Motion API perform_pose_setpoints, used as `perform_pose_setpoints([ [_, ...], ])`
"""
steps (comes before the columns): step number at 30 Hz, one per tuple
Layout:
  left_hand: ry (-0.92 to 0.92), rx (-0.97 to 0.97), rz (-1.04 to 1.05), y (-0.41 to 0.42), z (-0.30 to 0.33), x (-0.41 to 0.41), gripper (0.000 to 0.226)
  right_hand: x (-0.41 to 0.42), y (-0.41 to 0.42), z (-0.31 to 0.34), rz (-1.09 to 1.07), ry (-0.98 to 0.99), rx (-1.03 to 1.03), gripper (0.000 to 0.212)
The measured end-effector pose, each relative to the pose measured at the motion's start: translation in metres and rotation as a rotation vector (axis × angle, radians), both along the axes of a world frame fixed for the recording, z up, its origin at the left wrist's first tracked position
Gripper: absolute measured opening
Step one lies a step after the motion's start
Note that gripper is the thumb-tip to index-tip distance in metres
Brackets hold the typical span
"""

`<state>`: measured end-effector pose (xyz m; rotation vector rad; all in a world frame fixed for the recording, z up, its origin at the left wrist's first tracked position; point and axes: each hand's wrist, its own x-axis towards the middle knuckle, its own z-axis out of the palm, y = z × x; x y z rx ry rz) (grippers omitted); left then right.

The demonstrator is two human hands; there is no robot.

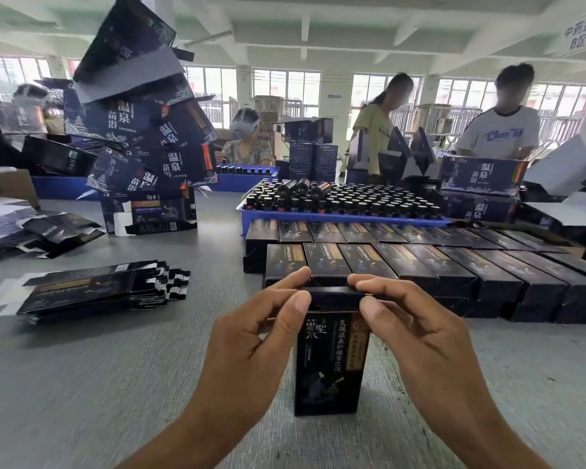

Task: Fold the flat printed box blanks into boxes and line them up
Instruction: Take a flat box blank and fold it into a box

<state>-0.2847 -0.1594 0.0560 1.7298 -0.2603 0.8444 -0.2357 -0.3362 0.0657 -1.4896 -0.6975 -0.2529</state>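
— Grey bench [82, 367], busy packing room. Where's the box?

— Upright between my hands, long axis vertical. My left hand [251, 336] and right hand [416, 330] both pinch the box [329, 360] at its top flap.

— Fully tucked?

— Probably not; my fingers hide it. Finished row [420, 265] lies just beyond.

Illumination is bright, diffuse daylight from the windows [285, 89] across the far wall; the panes are overexposed. Shadows on the grey table [82, 367] are soft and faint. Wide-angle distortion bends the frame edges. The upper left and lower right corners show blur; faces are blurred.
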Motion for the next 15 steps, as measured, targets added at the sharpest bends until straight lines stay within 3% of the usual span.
perform_pose_setpoints([
  [5,0.016,-0.026,-0.023,0.0014,-0.0018,0.0007,0.006,0.0014,-0.0014,-0.0016,-0.025,-0.018,-0.058,0.024],
  [9,-0.056,0.132,0.035,0.0034,-0.0020,0.0008,0.027,0.0025,-0.0016,-0.0027,-0.045,-0.072,-0.084,0.024],
  [15,-0.122,0.248,0.066,0.0082,-0.0009,0.0013,0.024,0.0059,-0.0026,-0.0051,-0.054,-0.123,-0.112,0.022],
])
